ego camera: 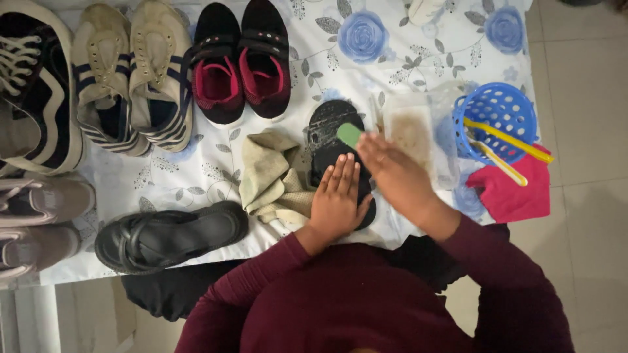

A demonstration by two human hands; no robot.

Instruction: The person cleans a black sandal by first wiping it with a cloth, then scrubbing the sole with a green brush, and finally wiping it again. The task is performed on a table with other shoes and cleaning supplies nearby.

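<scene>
Near the table's front edge, the left hand [337,196] presses flat, fingers together, on a black sandal [333,140]; the blurred right hand [392,171] pinches a green brush [349,134] against it. A hard stroke could likely skid the sandal off that edge or knock the tub of murky water [411,134] just beside it.

right hand [392,173] motion-blurred, grip unclear, green brush [349,134] mostly hidden under it, left hand [337,199] covering the black sole's [333,131] lower part, left-edge shoes [29,91] cropped, white object [424,10] cut off at top
</scene>
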